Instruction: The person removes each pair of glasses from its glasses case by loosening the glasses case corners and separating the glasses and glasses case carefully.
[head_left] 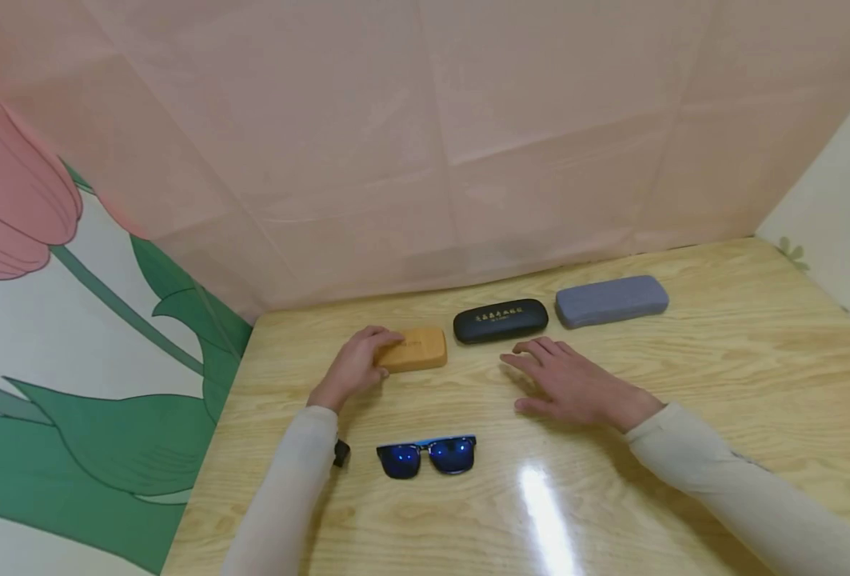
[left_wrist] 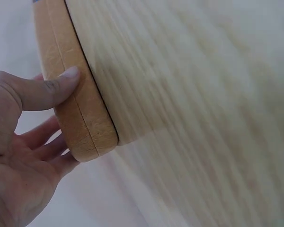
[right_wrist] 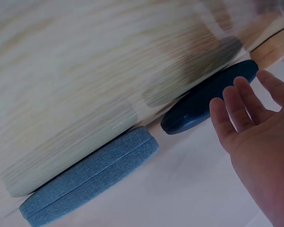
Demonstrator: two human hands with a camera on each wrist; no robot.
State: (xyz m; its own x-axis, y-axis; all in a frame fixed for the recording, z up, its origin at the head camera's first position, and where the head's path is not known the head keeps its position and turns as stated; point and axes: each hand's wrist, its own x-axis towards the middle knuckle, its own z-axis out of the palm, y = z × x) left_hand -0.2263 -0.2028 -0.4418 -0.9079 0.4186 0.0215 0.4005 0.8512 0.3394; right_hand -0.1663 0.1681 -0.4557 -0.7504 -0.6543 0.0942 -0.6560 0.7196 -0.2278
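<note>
In the head view my left hand [head_left: 355, 366] holds the left end of a tan glasses case [head_left: 425, 350] lying on the table. The left wrist view shows the thumb [left_wrist: 61, 90] against the case's side seam, with the other fingers on its far side. My right hand [head_left: 576, 388], its fingers loosely extended, hovers in front of a black glasses case [head_left: 500, 322] with gold lettering and holds nothing. Farther right lies a grey-blue fabric glasses case [right_wrist: 92, 175]. All three cases are closed. Sunglasses [head_left: 453, 456] with blue mirrored lenses lie near the front, between my forearms.
The cases stand in a row along the back of the wood-grain table [head_left: 741, 352]. Behind it hangs a pink cloth [head_left: 338, 160]. A wall with a tulip picture [head_left: 101, 448] is on the left, and a pale wall [head_left: 842, 192] on the right.
</note>
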